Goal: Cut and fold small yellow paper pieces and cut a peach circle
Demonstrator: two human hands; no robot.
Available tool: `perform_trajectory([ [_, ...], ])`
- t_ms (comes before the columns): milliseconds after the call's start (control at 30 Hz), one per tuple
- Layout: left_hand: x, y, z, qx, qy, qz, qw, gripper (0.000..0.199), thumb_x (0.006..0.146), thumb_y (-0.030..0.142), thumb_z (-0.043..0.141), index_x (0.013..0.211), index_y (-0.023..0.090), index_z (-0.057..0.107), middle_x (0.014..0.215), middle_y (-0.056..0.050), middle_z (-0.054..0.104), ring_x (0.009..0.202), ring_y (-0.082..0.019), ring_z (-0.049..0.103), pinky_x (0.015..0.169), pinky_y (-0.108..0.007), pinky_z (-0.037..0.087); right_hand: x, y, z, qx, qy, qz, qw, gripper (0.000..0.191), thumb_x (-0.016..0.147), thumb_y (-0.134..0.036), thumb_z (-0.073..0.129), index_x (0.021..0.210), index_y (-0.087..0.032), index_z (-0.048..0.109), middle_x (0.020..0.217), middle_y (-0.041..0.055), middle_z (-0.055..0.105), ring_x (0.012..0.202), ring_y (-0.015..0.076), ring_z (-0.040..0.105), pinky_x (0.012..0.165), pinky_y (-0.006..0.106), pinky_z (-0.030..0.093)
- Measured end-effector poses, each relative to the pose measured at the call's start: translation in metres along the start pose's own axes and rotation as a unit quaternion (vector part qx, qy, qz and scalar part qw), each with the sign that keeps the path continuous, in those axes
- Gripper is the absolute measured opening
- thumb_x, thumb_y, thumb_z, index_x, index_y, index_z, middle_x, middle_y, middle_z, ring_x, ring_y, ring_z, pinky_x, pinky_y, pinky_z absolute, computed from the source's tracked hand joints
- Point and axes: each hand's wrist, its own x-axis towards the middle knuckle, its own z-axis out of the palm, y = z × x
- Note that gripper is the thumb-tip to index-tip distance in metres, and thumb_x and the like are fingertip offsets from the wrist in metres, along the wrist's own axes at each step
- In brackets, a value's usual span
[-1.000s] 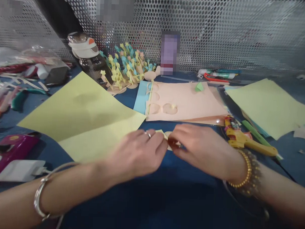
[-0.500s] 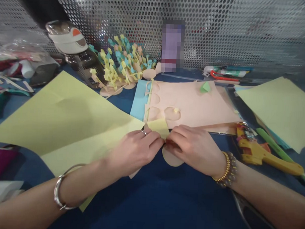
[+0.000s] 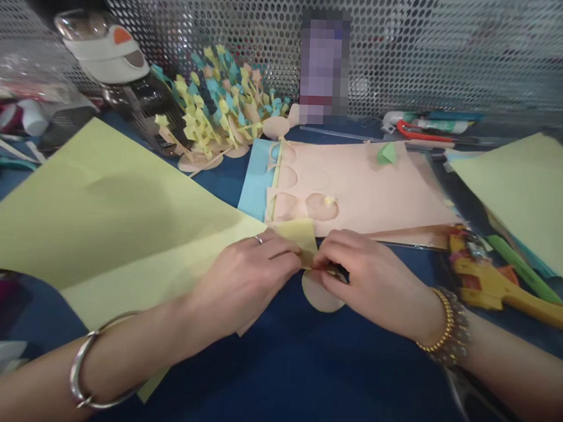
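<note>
My left hand (image 3: 246, 277), a ring on one finger, pinches the near edge of a small yellow piece of paper (image 3: 299, 233). My right hand (image 3: 374, 276) is closed at the same paper's right edge, thumb against bent fingers; its fingertips are partly hidden. Beneath the right fingers a pale round paper disc (image 3: 322, 293) lies on the blue table. A large pale yellow sheet (image 3: 125, 199) spreads under my left hand and forearm. Just beyond the hands lie pink sheets (image 3: 360, 183) with round cut-outs along their left side.
Star-tipped paper strips (image 3: 220, 104) stand on pale discs at the back, beside a dark bottle (image 3: 137, 101). A yellow-handled tool (image 3: 486, 283) and a green stick (image 3: 524, 269) lie right of my right hand. Yellow sheets (image 3: 531, 189) are stacked far right. A perforated metal panel (image 3: 407, 55) closes the back.
My right hand has shifted slightly right from my left hand, and more of the small yellow paper's edge shows between them. The view has moved a little.
</note>
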Motion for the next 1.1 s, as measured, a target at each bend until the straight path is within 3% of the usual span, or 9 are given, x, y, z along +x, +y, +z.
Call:
perform_trajectory([
  [200,-0.005,0.006,-0.006,0.058,-0.040,0.037,0.997,0.023,0.090,0.012,0.045,0.107,0.013,0.061,0.107,-0.009,0.066,0.098,-0.021,0.063,0.083,-0.036,0.055,-0.003,-0.003,-0.001,-0.039,-0.009,-0.002,0.999,0.010,0.087,-0.018,0.056,0.078,-0.017,0.060,0.080,0.0009,0.056,0.075,0.0156,0.053,0.066,0.029,0.039],
  [333,-0.008,0.006,-0.007,0.085,-0.032,0.062,0.994,0.028,0.090,0.015,0.046,0.116,0.009,0.057,0.114,-0.010,0.065,0.107,-0.024,0.061,0.090,-0.040,0.054,-0.005,-0.003,0.000,-0.039,-0.012,0.004,0.999,0.011,0.087,-0.018,0.055,0.078,-0.016,0.061,0.080,0.0016,0.056,0.077,0.0161,0.053,0.068,0.030,0.041],
  [600,-0.012,-0.006,-0.008,0.073,-0.049,0.123,0.989,0.029,0.091,0.018,0.046,0.116,0.010,0.058,0.120,-0.011,0.064,0.117,-0.023,0.055,0.100,-0.038,0.049,-0.007,-0.006,0.002,-0.042,-0.001,-0.007,0.999,0.014,0.088,-0.018,0.054,0.076,-0.016,0.062,0.079,0.0021,0.055,0.076,0.0165,0.052,0.069,0.030,0.041],
  [1100,-0.012,-0.005,-0.010,0.087,-0.019,0.145,0.985,0.029,0.090,0.017,0.050,0.115,0.007,0.061,0.116,-0.011,0.066,0.114,-0.024,0.058,0.098,-0.038,0.050,-0.008,-0.006,0.001,-0.010,-0.014,0.039,0.999,0.010,0.089,-0.020,0.053,0.081,-0.019,0.059,0.080,0.0007,0.058,0.078,0.0166,0.054,0.070,0.031,0.040],
])
